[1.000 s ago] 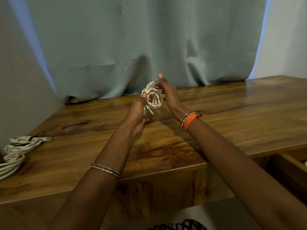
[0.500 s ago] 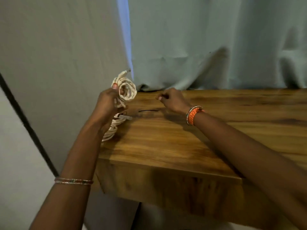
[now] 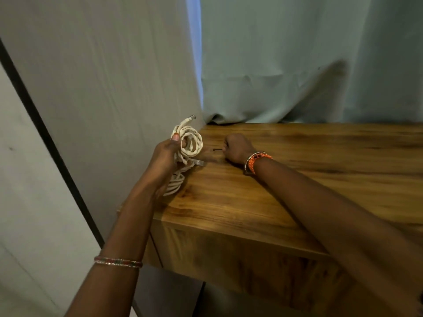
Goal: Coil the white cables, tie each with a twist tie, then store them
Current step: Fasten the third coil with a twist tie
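A person's left hand (image 3: 166, 156) holds a coiled white cable (image 3: 188, 143) upright above the near-left corner of a wooden desk (image 3: 297, 191), thumb pressed to the front of the loops and fingers curled behind them, one connector end poking up and away from the coil. Just to its right, the right hand (image 3: 237, 148) rests knuckles-up on the desk with its fingers closed on one end of a thin dark twist tie (image 3: 217, 150); the short free end points left, straight toward the coil, its long axis running across the gap between the two hands. The right hand is the nearer to the tie, and the coil lies a short way to that hand's left and slightly higher. Below the left hand a second bundle of white cable (image 3: 175, 183) lies at the desk's left edge, beside the wall. Open desk stretches away to the right of the right hand; a pale curtain (image 3: 297, 65) hangs beyond both hands.
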